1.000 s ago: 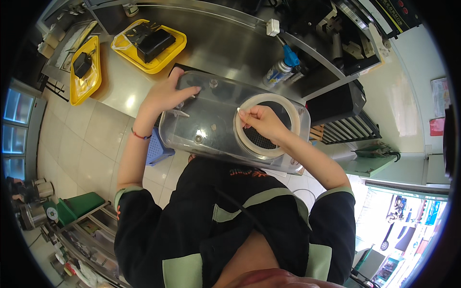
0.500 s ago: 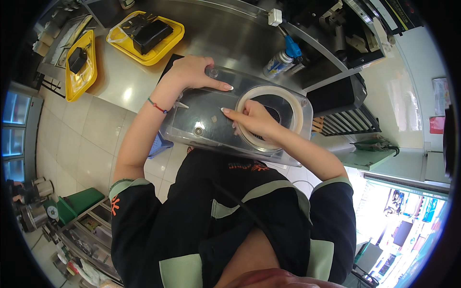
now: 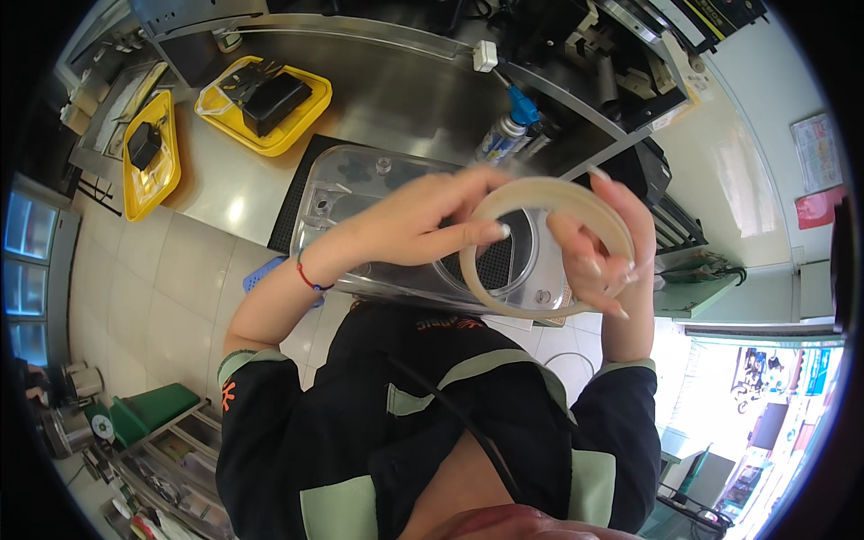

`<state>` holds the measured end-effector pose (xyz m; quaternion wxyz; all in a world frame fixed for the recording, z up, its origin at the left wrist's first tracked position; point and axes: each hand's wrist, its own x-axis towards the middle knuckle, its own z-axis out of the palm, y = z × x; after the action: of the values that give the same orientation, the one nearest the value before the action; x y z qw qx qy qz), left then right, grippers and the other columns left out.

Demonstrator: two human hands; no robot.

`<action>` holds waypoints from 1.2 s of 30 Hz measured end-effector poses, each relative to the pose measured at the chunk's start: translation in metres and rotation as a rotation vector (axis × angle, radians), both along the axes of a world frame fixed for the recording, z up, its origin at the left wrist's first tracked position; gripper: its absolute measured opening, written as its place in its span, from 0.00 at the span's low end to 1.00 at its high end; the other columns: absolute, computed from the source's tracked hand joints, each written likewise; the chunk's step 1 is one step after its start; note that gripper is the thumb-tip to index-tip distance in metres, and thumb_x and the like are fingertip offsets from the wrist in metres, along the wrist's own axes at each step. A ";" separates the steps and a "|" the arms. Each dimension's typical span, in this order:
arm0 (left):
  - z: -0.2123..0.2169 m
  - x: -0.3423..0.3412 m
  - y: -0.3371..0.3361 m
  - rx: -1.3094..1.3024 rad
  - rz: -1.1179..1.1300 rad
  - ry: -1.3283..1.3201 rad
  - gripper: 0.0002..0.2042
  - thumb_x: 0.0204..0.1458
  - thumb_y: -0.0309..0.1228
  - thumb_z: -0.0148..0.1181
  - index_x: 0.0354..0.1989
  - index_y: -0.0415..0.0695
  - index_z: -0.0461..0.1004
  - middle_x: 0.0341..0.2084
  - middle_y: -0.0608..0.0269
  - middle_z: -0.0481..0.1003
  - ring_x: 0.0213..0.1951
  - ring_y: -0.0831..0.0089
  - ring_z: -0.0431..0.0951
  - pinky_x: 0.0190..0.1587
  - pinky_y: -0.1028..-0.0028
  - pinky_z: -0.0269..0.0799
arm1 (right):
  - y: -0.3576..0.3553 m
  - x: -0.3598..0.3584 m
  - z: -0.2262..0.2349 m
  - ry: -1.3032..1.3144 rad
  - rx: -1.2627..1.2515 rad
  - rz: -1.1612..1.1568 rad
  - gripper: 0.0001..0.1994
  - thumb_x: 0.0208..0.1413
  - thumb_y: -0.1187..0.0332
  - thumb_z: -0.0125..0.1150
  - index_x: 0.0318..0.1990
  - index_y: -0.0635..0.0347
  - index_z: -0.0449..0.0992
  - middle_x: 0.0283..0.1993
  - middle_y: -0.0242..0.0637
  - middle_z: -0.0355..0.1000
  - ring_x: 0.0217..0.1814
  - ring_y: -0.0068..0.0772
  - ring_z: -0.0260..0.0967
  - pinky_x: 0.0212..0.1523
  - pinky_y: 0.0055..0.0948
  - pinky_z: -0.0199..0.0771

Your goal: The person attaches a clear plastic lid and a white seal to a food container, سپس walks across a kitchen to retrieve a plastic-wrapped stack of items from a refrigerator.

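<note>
A steel counter (image 3: 216, 180) runs across the upper part, beside a floor (image 3: 180, 297) of pale tiles; at the left edge stands a cabinet (image 3: 29, 270) with bluish panes. To the right, a white wall (image 3: 756, 171) bears papers (image 3: 817, 151) near a green shelf (image 3: 706, 292); bright light fills the doorway (image 3: 706, 387) below

The right hand (image 3: 641, 225) holds a pale ring (image 3: 549, 192) above a clear plastic cover (image 3: 360, 193). The left hand (image 3: 432, 216) lays its thumb across the ring's left rim, its grip blurred. Far left, two yellow trays (image 3: 310, 119) bear black containers (image 3: 277, 106); a blue-topped canister (image 3: 504, 137) stands beyond the cover.
</note>
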<state>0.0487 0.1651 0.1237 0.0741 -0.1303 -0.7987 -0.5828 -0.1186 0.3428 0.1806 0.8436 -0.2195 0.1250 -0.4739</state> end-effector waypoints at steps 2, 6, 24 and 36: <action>-0.010 0.005 0.015 0.241 0.147 -0.062 0.17 0.59 0.36 0.48 0.51 0.39 0.60 0.30 0.64 0.68 0.25 0.79 0.72 0.31 0.78 0.71 | -0.009 0.009 0.005 0.623 0.141 -0.675 0.24 0.64 0.52 0.32 0.31 0.66 0.66 0.19 0.34 0.64 0.18 0.24 0.62 0.25 0.20 0.68; -0.038 0.007 0.017 0.720 0.320 0.007 0.13 0.61 0.41 0.42 0.42 0.42 0.61 0.24 0.70 0.62 0.19 0.82 0.67 0.22 0.78 0.71 | 0.015 0.004 -0.016 2.019 -0.079 -1.716 0.07 0.57 0.69 0.56 0.32 0.62 0.70 0.24 0.28 0.66 0.27 0.19 0.64 0.33 0.19 0.65; -0.042 -0.014 -0.064 -0.540 0.866 -0.194 0.23 0.53 0.53 0.48 0.31 0.43 0.74 0.23 0.55 0.75 0.28 0.59 0.76 0.30 0.67 0.68 | 0.008 0.040 -0.053 1.257 0.058 -0.607 0.16 0.62 0.65 0.47 0.46 0.71 0.72 0.41 0.38 0.74 0.38 0.18 0.72 0.40 0.16 0.74; -0.087 -0.015 -0.072 -0.909 0.737 -0.345 0.29 0.53 0.60 0.41 0.31 0.43 0.74 0.30 0.56 0.76 0.39 0.57 0.74 0.46 0.59 0.63 | -0.050 0.036 -0.143 0.884 0.313 -0.623 0.13 0.57 0.63 0.57 0.39 0.65 0.77 0.32 0.31 0.75 0.29 0.15 0.69 0.32 0.14 0.72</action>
<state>0.0334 0.0926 0.0368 0.0776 0.2325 -0.9605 -0.1321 -0.0823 0.2926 0.0376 0.5537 -0.2223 0.5941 -0.5395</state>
